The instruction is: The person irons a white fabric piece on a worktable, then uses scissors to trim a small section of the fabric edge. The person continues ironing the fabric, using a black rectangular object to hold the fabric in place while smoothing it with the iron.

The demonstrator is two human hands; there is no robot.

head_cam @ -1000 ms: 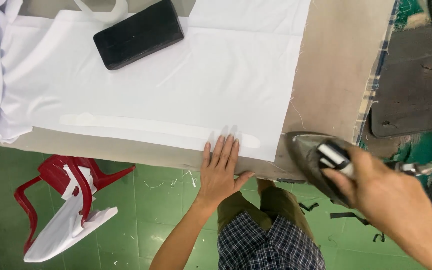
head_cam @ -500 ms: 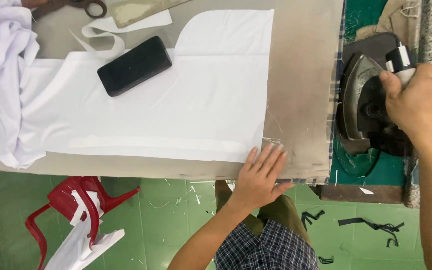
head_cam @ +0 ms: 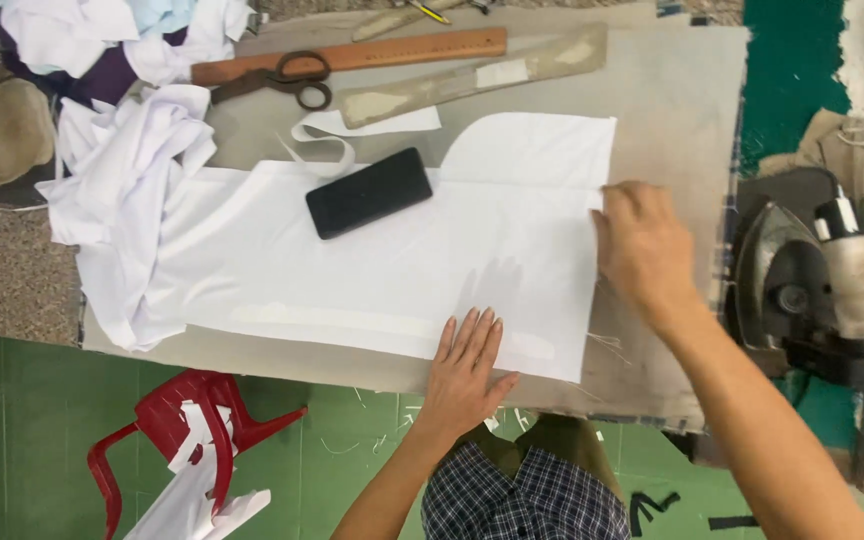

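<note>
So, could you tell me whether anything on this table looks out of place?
A black phone lies on the white fabric both hands press flat, odd on a pressing surface. White cloth is heaped untidily at the left edge.

Left hand [head_cam: 464,372] lay flat on the white fabric's [head_cam: 402,265] near edge, while the right hand [head_cam: 642,245] gripped its right edge. A black phone [head_cam: 369,192] sat on the cloth; the iron [head_cam: 802,285] rested well right.
</note>
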